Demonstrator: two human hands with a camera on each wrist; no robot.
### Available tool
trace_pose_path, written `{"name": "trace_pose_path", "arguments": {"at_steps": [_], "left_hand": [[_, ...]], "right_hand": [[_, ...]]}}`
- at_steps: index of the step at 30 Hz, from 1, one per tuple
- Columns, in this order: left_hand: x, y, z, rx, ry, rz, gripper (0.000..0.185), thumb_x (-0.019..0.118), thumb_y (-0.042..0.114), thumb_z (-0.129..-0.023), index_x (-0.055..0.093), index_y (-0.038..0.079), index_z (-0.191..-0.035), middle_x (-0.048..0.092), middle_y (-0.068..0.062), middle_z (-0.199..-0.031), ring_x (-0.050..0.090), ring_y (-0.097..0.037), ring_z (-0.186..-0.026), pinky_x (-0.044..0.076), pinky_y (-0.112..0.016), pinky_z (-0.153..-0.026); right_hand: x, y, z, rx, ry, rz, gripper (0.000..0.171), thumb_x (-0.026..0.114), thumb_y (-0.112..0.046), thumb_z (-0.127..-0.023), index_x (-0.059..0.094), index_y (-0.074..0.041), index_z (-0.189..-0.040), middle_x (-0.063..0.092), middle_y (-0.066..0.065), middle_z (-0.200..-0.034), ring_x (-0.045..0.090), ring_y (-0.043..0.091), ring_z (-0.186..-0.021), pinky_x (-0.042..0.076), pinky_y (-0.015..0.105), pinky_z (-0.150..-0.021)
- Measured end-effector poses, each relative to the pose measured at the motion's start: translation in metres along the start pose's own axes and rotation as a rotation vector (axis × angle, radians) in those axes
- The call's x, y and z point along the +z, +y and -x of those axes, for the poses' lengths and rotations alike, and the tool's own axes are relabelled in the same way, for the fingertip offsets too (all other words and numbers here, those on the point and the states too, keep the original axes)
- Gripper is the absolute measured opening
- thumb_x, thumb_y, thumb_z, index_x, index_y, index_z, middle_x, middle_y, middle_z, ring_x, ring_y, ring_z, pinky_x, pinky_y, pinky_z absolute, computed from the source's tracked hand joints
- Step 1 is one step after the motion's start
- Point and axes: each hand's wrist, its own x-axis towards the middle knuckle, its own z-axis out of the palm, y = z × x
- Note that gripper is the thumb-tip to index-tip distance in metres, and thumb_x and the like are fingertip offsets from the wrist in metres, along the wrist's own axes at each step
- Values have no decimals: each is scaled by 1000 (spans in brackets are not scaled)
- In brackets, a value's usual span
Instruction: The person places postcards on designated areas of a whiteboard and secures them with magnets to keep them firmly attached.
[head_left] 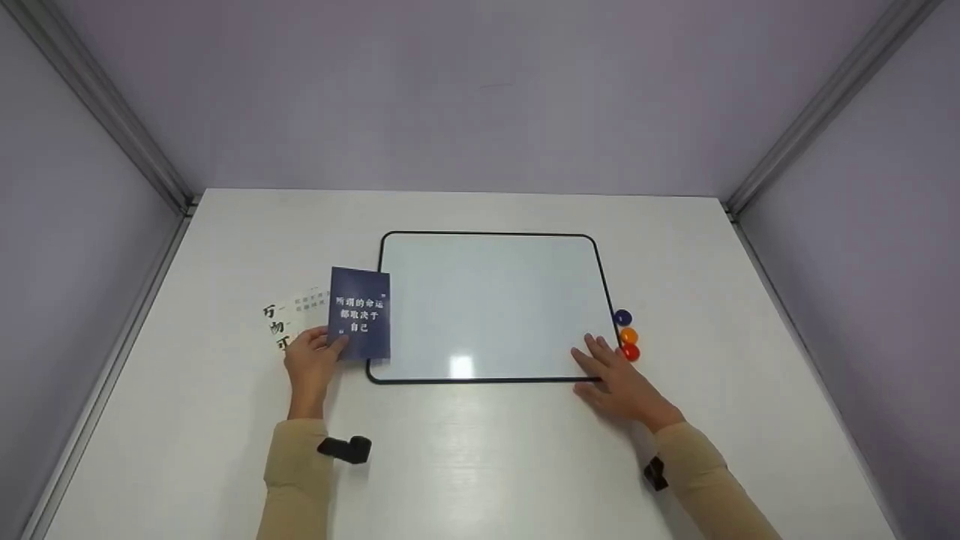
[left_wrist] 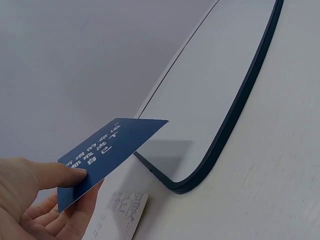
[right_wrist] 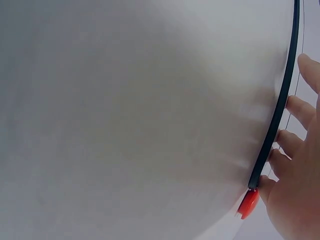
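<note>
Head view: left hand (head_left: 310, 367) pinches blue card (head_left: 361, 311), thumb on its printed face, other fingers behind. Card held up off the table (head_left: 465, 465), overlapping the board's (head_left: 487, 300) left edge from above. Pale paper (head_left: 304, 311) with black writing on the table, partly hidden behind hand and card. Right hand (head_left: 626, 390) holds nothing, fingers spread, at board's near right corner. Blue disc (head_left: 622, 318), orange disc (head_left: 628, 335), red disc (head_left: 631, 352) in line along board's right edge.

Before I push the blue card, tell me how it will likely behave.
The blue card is probably fairly stiff: pinched near one corner by the left grip, it shows no obvious sag. Its edge looks thin, so it should be light. With the opposite side unsupported, it may swivel or bend if pushed there.
</note>
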Motion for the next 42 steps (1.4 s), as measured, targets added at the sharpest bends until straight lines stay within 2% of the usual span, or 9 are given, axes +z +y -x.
{"name": "trace_pose_path", "arguments": {"at_steps": [4,8,14,18,25,32,39,42], "left_hand": [[5,0,2,2,-15,25,34,67,9,-87,60,-6,-117,67,-28,-115,69,-18,-83,48,-10,-62],[7,0,5,11,-32,68,32,65,6,-86,60,-7,-114,68,-29,-113,60,-2,-70,48,-10,-60],[12,3,8,6,-43,83,34,66,7,-85,59,-7,-115,68,-29,-113,57,2,-67,48,-9,-60],[13,4,9,-6,-59,72,36,67,7,-85,58,-7,-117,66,-29,-117,61,-3,-73,48,-9,-62],[17,7,11,-40,-91,87,38,66,10,-88,55,-5,-121,64,-28,-122,68,-19,-93,50,-12,-69],[22,9,14,-41,-107,96,38,66,10,-89,55,-5,-122,65,-27,-121,67,-19,-94,51,-15,-73],[26,10,15,-53,-115,115,39,66,10,-88,55,-6,-122,64,-27,-123,65,-29,-107,53,-28,-88],[28,11,14,-58,-126,122,39,66,10,-88,55,-6,-122,63,-27,-123,65,-28,-105,53,-31,-91]], "right_hand": [[2,0,1,-5,13,-5,62,58,-38,-94,37,-17,-149,24,15,-161,19,40,-150,22,63,-118],[1,-2,1,19,-5,-13,61,57,-38,-94,36,-21,-149,23,12,-162,17,38,-151,22,63,-118],[-1,-4,0,33,-17,-17,61,57,-38,-95,34,-22,-150,21,10,-163,16,37,-151,22,63,-118],[0,-5,0,36,-23,-14,61,56,-38,-95,34,-23,-150,21,9,-163,15,36,-152,22,62,-119],[-1,-5,0,33,-13,-23,62,58,-38,-95,35,-22,-150,21,9,-163,15,36,-152,22,62,-119],[0,-4,0,30,-17,-5,63,57,-40,-94,34,-22,-150,21,9,-163,16,36,-152,22,61,-119],[2,-3,-1,-8,6,-22,60,56,-40,-95,38,-17,-148,25,15,-161,18,40,-150,23,64,-118],[2,-3,-1,2,4,-17,61,56,-41,-95,38,-18,-148,24,14,-161,18,39,-150,24,63,-118]]}}
